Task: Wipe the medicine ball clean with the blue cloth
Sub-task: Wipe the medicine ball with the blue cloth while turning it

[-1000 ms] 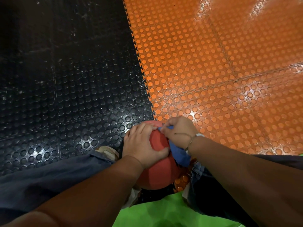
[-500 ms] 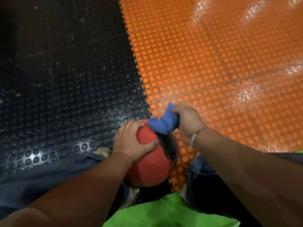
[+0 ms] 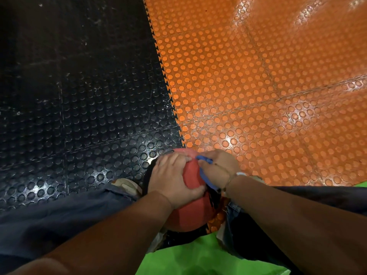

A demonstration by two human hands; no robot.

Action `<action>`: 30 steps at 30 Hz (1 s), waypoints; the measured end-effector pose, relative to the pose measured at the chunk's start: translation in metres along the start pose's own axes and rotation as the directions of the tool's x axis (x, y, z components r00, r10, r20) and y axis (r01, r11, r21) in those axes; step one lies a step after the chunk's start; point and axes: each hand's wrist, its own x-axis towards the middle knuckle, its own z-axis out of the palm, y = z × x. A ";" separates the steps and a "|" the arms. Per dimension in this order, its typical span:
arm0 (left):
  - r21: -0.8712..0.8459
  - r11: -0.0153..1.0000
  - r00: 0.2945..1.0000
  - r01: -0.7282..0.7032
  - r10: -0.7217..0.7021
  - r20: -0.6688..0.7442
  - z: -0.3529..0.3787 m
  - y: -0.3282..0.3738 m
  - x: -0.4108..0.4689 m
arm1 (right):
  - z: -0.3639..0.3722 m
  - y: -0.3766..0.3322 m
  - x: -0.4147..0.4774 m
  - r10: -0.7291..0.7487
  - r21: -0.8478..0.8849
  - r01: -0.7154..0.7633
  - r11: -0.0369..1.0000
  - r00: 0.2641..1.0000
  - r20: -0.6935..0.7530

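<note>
Steadying the red medicine ball [image 3: 188, 217] between the trouser legs [image 3: 59, 225] for the wipe: it sits near, on the seam of the black tiles [image 3: 79, 116] and orange tiles [image 3: 258, 96].
Left hand [image 3: 170, 175] lies palm-down on top, fingers spread wide, probably to stop any roll, while the right hand [image 3: 218, 167] curls its fingers over the bunched blue cloth [image 3: 205, 180], pressing it to the ball's right side.

Both forearms reach in from the lower corners and meet mid-frame, wrists nearly straight. The left hand [image 3: 174, 176] lies palm-down on the ball [image 3: 188, 217], fingers spread and thumb out to the side. The right hand [image 3: 219, 167] is back-up, fingers curled round the cloth [image 3: 205, 160], its fingertips just beside the left's.
</note>
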 end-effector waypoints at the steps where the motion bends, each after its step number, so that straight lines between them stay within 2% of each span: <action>1: 0.004 1.000 0.999 0.000 0.000 0.044 0.000 0.001 0.000 | -0.002 0.005 0.002 0.073 0.058 -0.071 0.996 0.997 -0.025; 3: 0.022 1.000 0.996 0.008 -0.010 0.084 0.000 0.003 -0.002 | -0.004 0.009 0.001 0.141 0.077 -0.136 0.988 0.987 -0.075; 6: 0.064 0.998 0.998 -0.008 0.004 0.063 0.001 0.002 -0.006 | 0.002 0.000 -0.006 -0.095 -0.159 0.082 0.984 0.992 -0.078; 8: 0.056 0.998 1.000 0.009 -0.010 0.018 0.003 -0.002 -0.010 | 0.005 -0.004 -0.012 -0.240 -0.205 0.233 0.951 0.971 -0.011; 9: 0.045 0.999 1.000 0.012 -0.011 -0.004 0.003 -0.004 -0.011 | 0.005 -0.004 -0.012 -0.264 -0.198 0.258 0.946 0.965 -0.002; 10: 0.047 0.999 1.000 0.008 -0.007 -0.007 0.004 -0.004 -0.011 | 0.002 -0.002 -0.010 -0.241 -0.177 0.235 0.956 0.970 -0.013; 12: 0.077 0.997 1.000 -0.005 0.003 0.028 0.004 0.000 -0.010 | -0.005 0.001 -0.003 -0.103 -0.122 0.097 0.988 0.993 -0.048; 14: 0.098 0.995 0.999 -0.016 0.012 0.040 0.005 0.004 -0.008 | -0.009 -0.001 0.002 -0.010 -0.176 0.003 0.984 0.999 -0.038; 17: 0.102 0.995 1.000 -0.018 0.017 0.017 0.005 0.004 -0.005 | -0.001 -0.014 -0.003 -0.135 -0.344 0.117 0.932 0.990 -0.029; 19: 0.084 0.996 1.000 -0.007 0.007 0.000 0.003 0.002 -0.004 | 0.000 -0.017 -0.007 -0.190 -0.342 0.177 0.923 0.982 -0.004; 22: 0.086 0.996 1.000 -0.026 0.024 0.019 0.002 0.006 -0.003 | -0.011 -0.009 0.002 -0.042 -0.232 0.035 0.972 0.999 -0.028; 24: 0.092 0.995 0.999 -0.042 0.039 0.038 0.003 0.007 -0.002 | -0.011 -0.007 0.003 0.002 -0.245 -0.013 0.969 0.999 -0.049; 27: 0.044 0.999 1.000 -0.011 0.010 0.026 0.002 0.000 -0.005 | 0.004 -0.020 -0.011 -0.181 -0.398 0.161 0.903 0.983 -0.013; 28: 0.028 1.000 1.000 0.001 -0.001 0.018 0.001 -0.002 -0.006 | 0.008 -0.022 -0.014 -0.234 -0.402 0.212 0.891 0.972 -0.006; 30: 0.009 1.000 1.000 -0.005 0.005 0.013 -0.001 -0.005 -0.005 | 0.005 -0.022 -0.014 -0.230 -0.348 0.206 0.915 0.973 -0.028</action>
